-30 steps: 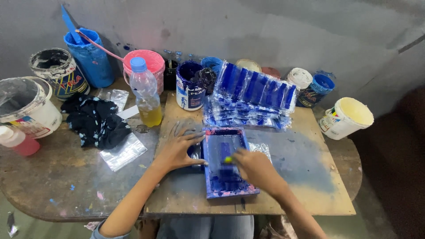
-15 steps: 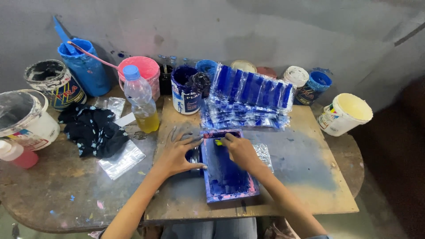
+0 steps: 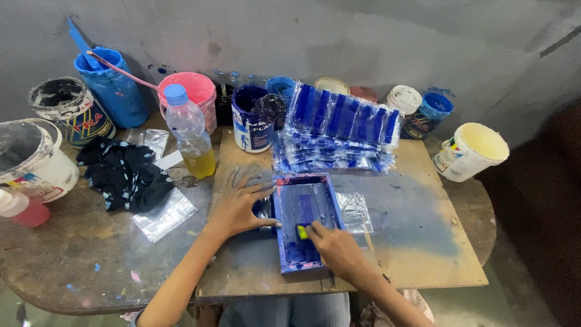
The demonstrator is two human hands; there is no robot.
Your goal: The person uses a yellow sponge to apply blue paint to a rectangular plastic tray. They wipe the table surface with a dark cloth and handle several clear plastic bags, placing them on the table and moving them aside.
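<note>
Head view: small blue-stained rectangular printing frame [image 3: 304, 221], centre of the wooden board [image 3: 417, 242]. Your left hand [image 3: 239, 203] lies flat, fingers spread, against its left edge. Your right hand [image 3: 336, 245] pinches a yellow-tipped scraper [image 3: 301, 231] inside the frame. Stack of blue-printed clear plastic pouches [image 3: 339, 130] just behind.

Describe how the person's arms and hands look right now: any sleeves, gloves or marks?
Both arms are bare to the frame edge: no sleeves, gloves, watch or rings show. The left hand has greyish-blue ink smears on its fingers. The right hand looks largely unmarked on the back; its fingertips are too small to judge.
</note>
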